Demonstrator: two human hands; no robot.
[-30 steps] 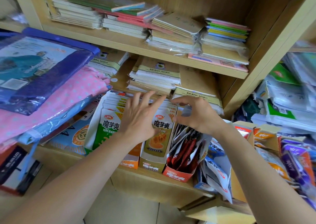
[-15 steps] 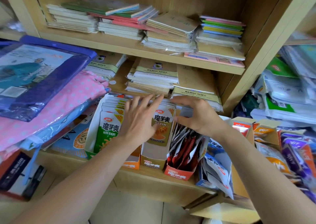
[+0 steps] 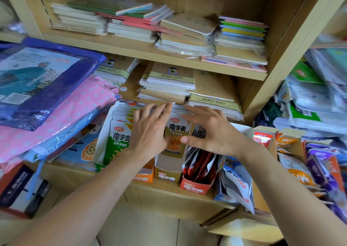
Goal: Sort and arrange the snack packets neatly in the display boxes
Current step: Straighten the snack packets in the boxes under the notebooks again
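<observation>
Hands (image 3: 184, 133) flat on snack packets (image 3: 175, 133)

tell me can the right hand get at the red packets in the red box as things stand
Probably yes: the right hand hovers open directly above the red packets, whose tops stick up uncovered out of the red box.

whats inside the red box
The red box holds red and white snack packets, jumbled and leaning rather than lined up. The right hand covers their tops, and the box front hides their lower ends.
</observation>
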